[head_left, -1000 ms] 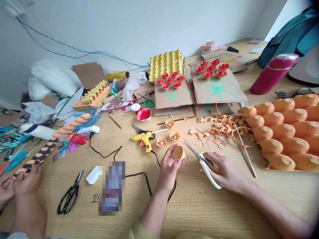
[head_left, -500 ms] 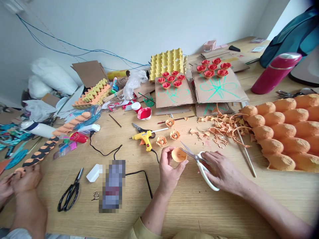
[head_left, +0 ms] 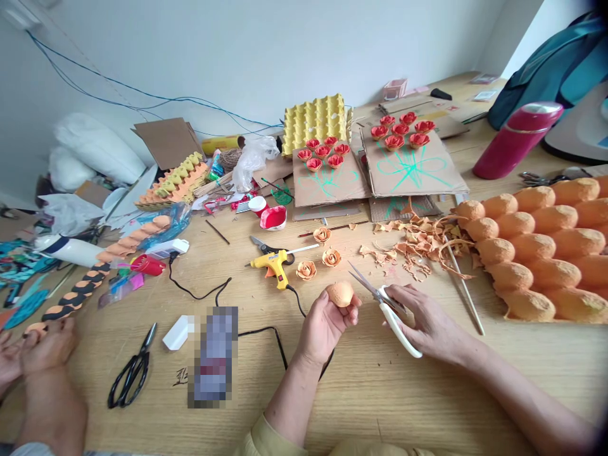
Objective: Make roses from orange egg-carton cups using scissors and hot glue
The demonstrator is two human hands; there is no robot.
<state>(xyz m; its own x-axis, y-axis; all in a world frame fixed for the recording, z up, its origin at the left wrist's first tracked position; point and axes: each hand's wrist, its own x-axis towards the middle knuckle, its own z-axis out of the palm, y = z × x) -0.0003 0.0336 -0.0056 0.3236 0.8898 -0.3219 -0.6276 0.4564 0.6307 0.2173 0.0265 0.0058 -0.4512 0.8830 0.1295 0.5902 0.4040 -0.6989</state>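
My left hand (head_left: pixel 325 323) pinches a small orange egg-carton cup (head_left: pixel 339 294) above the wooden table (head_left: pixel 380 386), its rounded outside facing up. My right hand (head_left: pixel 425 320) grips white-handled scissors (head_left: pixel 384 304), blades apart and pointing left toward the cup, a little to its right and not touching it. Three orange paper roses (head_left: pixel 320 256) lie just beyond my hands. A pile of orange carton scraps (head_left: pixel 418 244) lies to the upper right.
An orange egg tray (head_left: pixel 536 253) fills the right. A yellow glue gun (head_left: pixel 273 263) with black cord, black scissors (head_left: pixel 128 373), cardboard sheets with red roses (head_left: pixel 408 158), a yellow egg tray (head_left: pixel 316 120) and a magenta bottle (head_left: pixel 517 139) surround me. Another person's hands (head_left: pixel 33 354) rest at left.
My left hand has turned the cup from open side showing to rounded outside up. The scissors, which reached into the cup half a second ago, have drawn back to the right.
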